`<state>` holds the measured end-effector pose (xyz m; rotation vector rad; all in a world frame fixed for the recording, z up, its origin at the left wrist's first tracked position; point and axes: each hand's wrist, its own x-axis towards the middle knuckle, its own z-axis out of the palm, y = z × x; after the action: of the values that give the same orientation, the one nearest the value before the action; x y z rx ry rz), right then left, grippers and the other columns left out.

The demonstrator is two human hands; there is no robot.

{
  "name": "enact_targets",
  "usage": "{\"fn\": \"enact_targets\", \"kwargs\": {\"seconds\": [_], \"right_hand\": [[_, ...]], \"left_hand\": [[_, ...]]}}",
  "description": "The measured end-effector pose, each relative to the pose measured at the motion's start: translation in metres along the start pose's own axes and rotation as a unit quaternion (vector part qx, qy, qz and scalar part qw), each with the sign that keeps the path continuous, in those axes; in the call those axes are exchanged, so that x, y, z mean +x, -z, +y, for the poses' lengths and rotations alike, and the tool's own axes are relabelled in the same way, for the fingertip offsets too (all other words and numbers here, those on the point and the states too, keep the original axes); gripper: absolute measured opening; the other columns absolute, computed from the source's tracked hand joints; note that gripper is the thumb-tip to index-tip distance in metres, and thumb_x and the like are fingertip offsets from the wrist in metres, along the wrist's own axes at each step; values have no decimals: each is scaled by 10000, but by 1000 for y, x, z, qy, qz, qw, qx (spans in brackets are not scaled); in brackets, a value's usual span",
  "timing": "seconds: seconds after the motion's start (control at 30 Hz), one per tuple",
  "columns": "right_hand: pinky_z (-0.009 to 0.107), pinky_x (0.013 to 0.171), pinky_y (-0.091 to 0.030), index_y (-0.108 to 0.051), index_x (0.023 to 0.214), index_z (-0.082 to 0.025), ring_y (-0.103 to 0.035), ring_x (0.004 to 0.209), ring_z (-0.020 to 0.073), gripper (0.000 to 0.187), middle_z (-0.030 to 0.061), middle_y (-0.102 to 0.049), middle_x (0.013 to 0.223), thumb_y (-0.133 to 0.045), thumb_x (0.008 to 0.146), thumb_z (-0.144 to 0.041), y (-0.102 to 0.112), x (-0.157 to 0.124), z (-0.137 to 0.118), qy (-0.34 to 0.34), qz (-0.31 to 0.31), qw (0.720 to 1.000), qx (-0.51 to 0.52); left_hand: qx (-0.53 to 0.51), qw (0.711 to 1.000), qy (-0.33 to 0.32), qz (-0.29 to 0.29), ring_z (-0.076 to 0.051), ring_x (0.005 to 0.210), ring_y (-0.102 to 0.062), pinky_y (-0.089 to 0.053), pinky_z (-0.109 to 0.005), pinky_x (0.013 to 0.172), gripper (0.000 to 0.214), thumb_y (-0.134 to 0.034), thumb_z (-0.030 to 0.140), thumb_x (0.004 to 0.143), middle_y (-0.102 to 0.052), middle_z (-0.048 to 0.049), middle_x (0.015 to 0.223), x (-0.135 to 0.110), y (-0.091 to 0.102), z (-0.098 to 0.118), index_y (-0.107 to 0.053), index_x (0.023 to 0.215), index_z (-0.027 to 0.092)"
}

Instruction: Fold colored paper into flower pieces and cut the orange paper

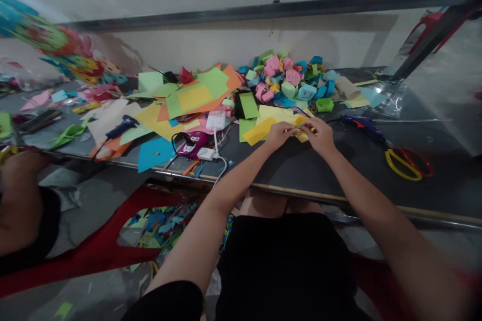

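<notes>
Along the dark table (448,195), with the person's own two hands as the clock's centre, a co-worker's hand (24,163) lies at nine o'clock by the edge, its grip too blurred to tell. Nearer on that line come a blue glue gun (121,127) and a purple device (194,143) beside white adapters (215,120). Coloured sheets (194,95) overlap toward ten o'clock. The left hand (280,135) is nearly closed, thumb and fingertips pinching a small paper piece (299,127) over yellow sheets (259,131); a heap of folded paper (289,79) rises at twelve. The right hand (318,133), fingers curled, pinches the piece's other side. At three o'clock lies a second glue gun (363,127), then, toward four, yellow-and-red-handled scissors (414,176).
</notes>
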<state>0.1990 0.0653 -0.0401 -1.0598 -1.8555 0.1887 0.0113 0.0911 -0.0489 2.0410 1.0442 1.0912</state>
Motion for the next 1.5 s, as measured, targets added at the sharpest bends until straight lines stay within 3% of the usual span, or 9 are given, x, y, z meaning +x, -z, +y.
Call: {"fn": "enact_targets", "kwargs": {"seconds": [0.13, 0.27, 0.43, 0.6, 0.77, 0.87, 1.1, 1.33, 1.5], "right_hand": [[392, 746, -603, -799, 902, -264, -727, 847, 241, 251, 61, -784, 939, -634, 952, -447, 2, -1, -2, 3, 12, 1000, 9], [411, 813, -607, -838, 938, -288, -746, 867, 240, 221, 51, -795, 930, -658, 948, -417, -2, -5, -3, 17, 44, 999, 15], [391, 786, -607, -841, 1017, -277, -730, 864, 225, 268, 63, -772, 919, -626, 966, -427, -8, -9, -6, 36, 43, 997, 52], [306, 592, -564, -793, 1189, -274, -653, 789, 177, 348, 80, -695, 1035, -598, 953, -439, -7, -8, -13, 28, -38, 998, 46], [360, 734, -578, -803, 1158, -303, -638, 832, 194, 305, 73, -672, 976, -591, 965, -407, -4, -5, -12, 79, -25, 997, 3], [369, 765, -572, -823, 1073, -319, -647, 825, 196, 293, 58, -674, 915, -572, 989, -445, -3, -5, -8, 91, -13, 996, -2], [371, 776, -580, -817, 1007, -257, -676, 837, 227, 377, 81, -701, 865, -500, 1020, -461, -5, -7, -11, 52, 43, 997, -31], [369, 799, -574, -805, 1087, -272, -691, 883, 225, 342, 76, -710, 917, -481, 1021, -359, -4, -8, -9, 72, 18, 996, -59], [402, 856, -564, -792, 972, -257, -701, 946, 253, 377, 100, -743, 958, -440, 1033, -376, -4, -7, -4, 63, 60, 993, -78]], "left_hand": [[-110, 990, 89, -5, -94, 591, -503, -367, -224, 584, 325, -819, 453, 764, -653, 11, 629, -2, 1, 6, -766, 699, 139], [-140, 985, 100, -11, -69, 542, -371, -264, -236, 540, 390, -829, 490, 716, -488, 49, 534, -4, 4, 14, -702, 611, 137], [-158, 981, 109, -13, -63, 550, -294, -219, -244, 546, 528, -851, 473, 674, -311, 66, 512, -5, 6, 16, -483, 471, 154], [-228, 966, 124, 10, -62, 576, -364, -289, -235, 584, 361, -876, 359, 619, -460, 56, 543, -5, 7, 13, -605, 547, 132], [-263, 955, 135, -19, -76, 630, -460, -364, -239, 647, 437, -925, 458, 548, -575, 34, 632, -3, 8, 13, -711, 708, 111], [-266, 955, 105, -73, -88, 661, -477, -378, -246, 672, 540, -947, 524, 493, -566, 35, 652, -1, 7, 12, -703, 753, 118], [-297, 945, 87, -107, -80, 584, -342, -286, -247, 566, 663, -727, 800, 684, -430, 44, 626, -4, 8, 15, -681, 792, 147], [-300, 947, 98, -65, -62, 562, -403, -310, -225, 565, 724, -778, 779, 636, -509, 46, 604, -5, 3, 13, -734, 905, 108], [-167, 979, 111, -42, -86, 536, -477, -365, -236, 570, 552, -590, 645, 930, -593, 9, 631, -8, -8, 18, -726, 931, 110]]}}
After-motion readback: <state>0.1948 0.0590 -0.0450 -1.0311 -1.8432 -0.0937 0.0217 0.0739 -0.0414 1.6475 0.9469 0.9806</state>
